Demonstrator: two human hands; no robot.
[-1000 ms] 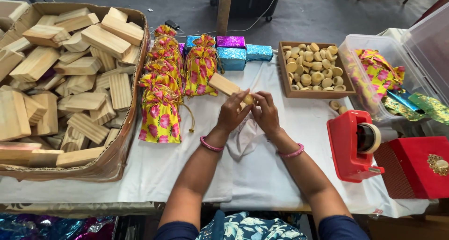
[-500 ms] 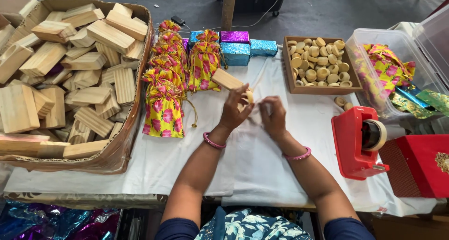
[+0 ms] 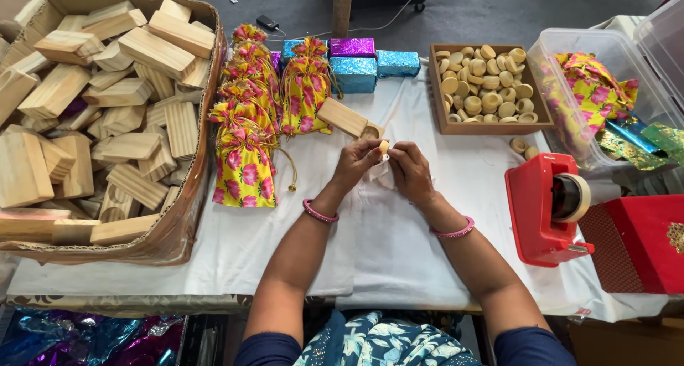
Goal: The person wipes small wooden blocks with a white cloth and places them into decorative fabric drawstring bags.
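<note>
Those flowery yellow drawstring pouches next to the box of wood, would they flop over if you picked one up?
The pouches look like soft fabric, so probably floppy at the gathered top. They bulge as if filled, so likely firmer below. Lying flat, they seem unlikely to roll.

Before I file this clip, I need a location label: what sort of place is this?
Probably a small gift-packing workbench: a cardboard box of wooden blocks, yellow floral drawstring pouches, glittery wrapped boxes and a red tape dispenser surround the hands on a white-covered table.
</note>
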